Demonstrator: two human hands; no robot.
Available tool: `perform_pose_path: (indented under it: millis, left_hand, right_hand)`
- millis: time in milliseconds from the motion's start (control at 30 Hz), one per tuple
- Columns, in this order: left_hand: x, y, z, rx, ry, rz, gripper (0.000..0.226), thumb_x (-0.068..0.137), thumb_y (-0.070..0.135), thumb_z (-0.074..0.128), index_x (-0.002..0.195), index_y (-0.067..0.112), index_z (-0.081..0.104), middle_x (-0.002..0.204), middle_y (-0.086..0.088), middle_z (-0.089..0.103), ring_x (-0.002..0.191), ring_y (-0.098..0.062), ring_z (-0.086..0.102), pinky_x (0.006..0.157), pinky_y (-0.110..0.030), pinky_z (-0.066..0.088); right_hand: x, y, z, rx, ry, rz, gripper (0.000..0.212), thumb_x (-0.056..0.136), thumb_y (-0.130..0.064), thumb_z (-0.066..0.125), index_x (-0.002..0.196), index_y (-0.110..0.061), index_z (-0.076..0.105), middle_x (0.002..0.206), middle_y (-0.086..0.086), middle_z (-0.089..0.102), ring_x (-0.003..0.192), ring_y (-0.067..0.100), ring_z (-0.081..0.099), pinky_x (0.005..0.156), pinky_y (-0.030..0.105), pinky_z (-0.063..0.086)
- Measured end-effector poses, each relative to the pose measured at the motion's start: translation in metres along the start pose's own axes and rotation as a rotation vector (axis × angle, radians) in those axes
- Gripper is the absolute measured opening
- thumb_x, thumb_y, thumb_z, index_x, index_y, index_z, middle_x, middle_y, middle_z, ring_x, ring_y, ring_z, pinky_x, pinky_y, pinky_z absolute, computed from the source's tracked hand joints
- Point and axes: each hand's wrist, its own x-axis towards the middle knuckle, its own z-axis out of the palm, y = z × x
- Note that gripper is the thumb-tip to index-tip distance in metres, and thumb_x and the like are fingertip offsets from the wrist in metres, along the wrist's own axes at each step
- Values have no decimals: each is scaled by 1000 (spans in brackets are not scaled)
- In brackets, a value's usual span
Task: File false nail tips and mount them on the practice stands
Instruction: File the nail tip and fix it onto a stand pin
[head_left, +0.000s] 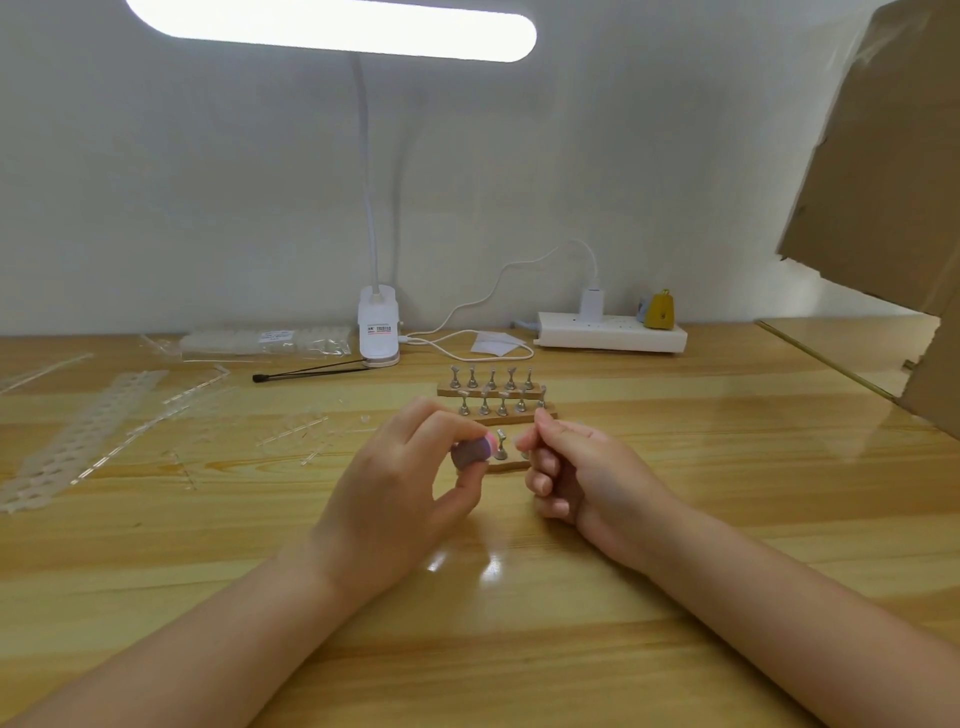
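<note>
left hand pinches purple nail file | right hand pinches something too small to identify | lamp clip label unreadable

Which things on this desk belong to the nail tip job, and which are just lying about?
Part of the job:
nail file in the left hand
small tip pinched by the right hand
practice stands
nail tip strips

Lying about:
desk lamp
power strip
cardboard box
black brush
</note>
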Motion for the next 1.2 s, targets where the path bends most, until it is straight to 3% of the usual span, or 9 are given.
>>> perform_pose_path:
  millis: [200,367,500,633,767,900,1100,1200]
  left_hand:
    - [0,2,2,-6,-11,-21,15,79,-1,70,94,2,67,86,-2,62,78,-16,60,69,-34,52]
    - [0,4,1,-14,1,-36,18,86,11,60,99,1,66,92,-3,63,83,-16,62,72,-33,53]
    - [-1,4,2,-43,-7,-55,22,87,13,58,102,-1,65,95,-5,63,84,-17,63,68,-34,56]
    - [-2,3,4,-62,-12,-62,22,87,14,58,103,0,65,96,-6,62,84,-19,63,65,-36,57]
    - [-2,2,6,-70,-7,-65,22,86,12,59,103,0,65,97,-6,61,83,-18,63,66,-36,56]
    - [-3,3,6,-100,-8,-48,21,87,13,60,104,1,64,99,-5,60,84,-15,62,69,-34,56]
    - [-3,4,7,-82,-9,-45,20,82,4,71,101,2,65,98,-5,61,81,-14,64,69,-33,55]
    - [-2,6,5,-84,22,1,17,83,7,68,99,0,66,94,-6,63,81,-16,64,68,-34,55]
  right_hand:
    - [-5,-3,1,-76,-55,-16,22,74,-27,68,85,-11,58,63,-1,52,52,10,53,40,20,38]
    - [-8,-1,1,-94,-48,-30,8,89,-11,62,90,-8,55,82,9,73,63,18,69,47,22,49]
    - [-8,2,-1,-96,-48,-86,11,86,-2,65,91,-5,56,79,14,73,63,17,69,50,21,51]
    - [-8,4,-2,-126,-74,-114,28,76,-14,73,100,0,67,82,12,73,66,14,68,54,19,52]
    - [-8,5,0,-162,-87,-132,21,67,-28,78,83,-14,77,74,4,70,63,10,63,55,20,49]
    - [-9,2,1,-131,-91,-141,20,53,-36,81,61,-18,75,60,1,64,52,8,56,48,19,46]
    - [-10,3,1,-136,-70,-147,26,53,-40,79,61,-16,74,56,3,63,47,9,55,44,19,44]
    - [-9,4,2,-153,-34,-147,29,55,-46,78,59,-18,73,52,1,56,44,9,48,42,20,40]
